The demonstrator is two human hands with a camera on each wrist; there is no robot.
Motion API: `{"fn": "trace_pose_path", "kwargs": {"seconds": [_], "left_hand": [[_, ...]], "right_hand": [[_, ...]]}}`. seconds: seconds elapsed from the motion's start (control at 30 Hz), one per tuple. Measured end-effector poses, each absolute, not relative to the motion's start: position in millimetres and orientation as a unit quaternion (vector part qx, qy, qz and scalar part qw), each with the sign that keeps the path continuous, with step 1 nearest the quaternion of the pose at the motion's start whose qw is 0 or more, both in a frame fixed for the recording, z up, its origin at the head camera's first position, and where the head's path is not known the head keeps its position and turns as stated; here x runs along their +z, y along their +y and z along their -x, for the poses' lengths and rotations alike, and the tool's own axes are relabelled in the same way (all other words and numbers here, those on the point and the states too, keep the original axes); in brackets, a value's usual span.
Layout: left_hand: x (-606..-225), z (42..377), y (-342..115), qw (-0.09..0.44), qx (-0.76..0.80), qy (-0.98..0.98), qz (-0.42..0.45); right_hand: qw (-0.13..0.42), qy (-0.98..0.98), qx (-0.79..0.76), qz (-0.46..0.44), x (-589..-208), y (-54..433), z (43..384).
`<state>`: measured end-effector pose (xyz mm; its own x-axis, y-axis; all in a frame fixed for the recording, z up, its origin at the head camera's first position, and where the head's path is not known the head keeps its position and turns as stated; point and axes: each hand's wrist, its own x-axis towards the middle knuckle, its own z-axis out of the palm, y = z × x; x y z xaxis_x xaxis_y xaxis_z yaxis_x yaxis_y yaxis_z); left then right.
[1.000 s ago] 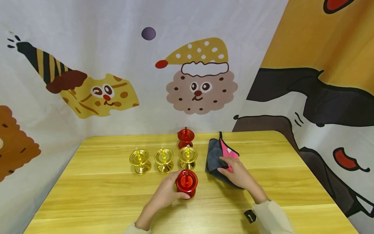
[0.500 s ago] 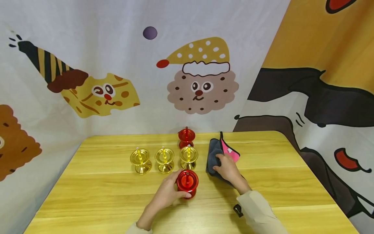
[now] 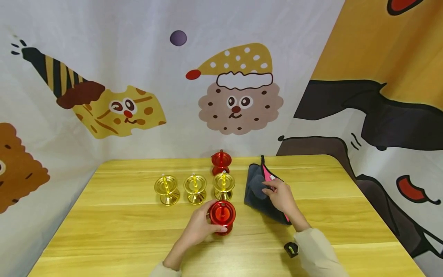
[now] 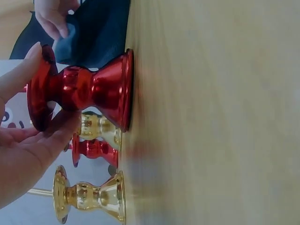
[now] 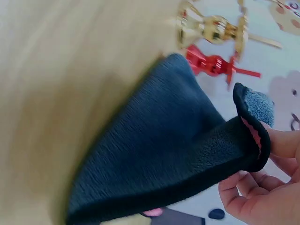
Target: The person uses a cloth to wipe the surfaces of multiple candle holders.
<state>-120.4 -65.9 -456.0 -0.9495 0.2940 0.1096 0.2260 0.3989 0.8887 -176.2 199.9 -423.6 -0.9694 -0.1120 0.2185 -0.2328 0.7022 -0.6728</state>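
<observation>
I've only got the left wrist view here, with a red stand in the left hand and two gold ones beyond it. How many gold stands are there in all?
Observer: Three gold stands, as the head view shows.
Operator: The cloth looks all dark to me. Is it?
Observer: No, a strip of pink shows on it in the head view, just beyond the right hand.
Operator: And where is the other red stand in relation to the whole gold row?
Observer: It stands behind the right-hand end of the row.
</observation>
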Motion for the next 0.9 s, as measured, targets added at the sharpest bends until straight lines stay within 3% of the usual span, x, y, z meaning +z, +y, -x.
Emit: {"fn": "trace_pose_path", "kwargs": {"seconds": [0.23,0.4,0.63,0.9], "left_hand": [[-448,122,-63,0.036,0.543,0.827,-0.139],[-439,123,-56,0.048,0.566,0.813,-0.13],[-429,123,-46,0.054,0.588,0.795,-0.143],[-421,118,-40,0.079,0.614,0.772,-0.145]], "right_hand": [[0.096,-0.909,0.392,-0.106,-397,212,169],[0.078,-0.895,0.412,-0.149,-385,210,157],[0.064,-0.854,0.454,-0.247,-382,193,138],[0.028,-0.845,0.468,-0.258,-387,173,124]]}}
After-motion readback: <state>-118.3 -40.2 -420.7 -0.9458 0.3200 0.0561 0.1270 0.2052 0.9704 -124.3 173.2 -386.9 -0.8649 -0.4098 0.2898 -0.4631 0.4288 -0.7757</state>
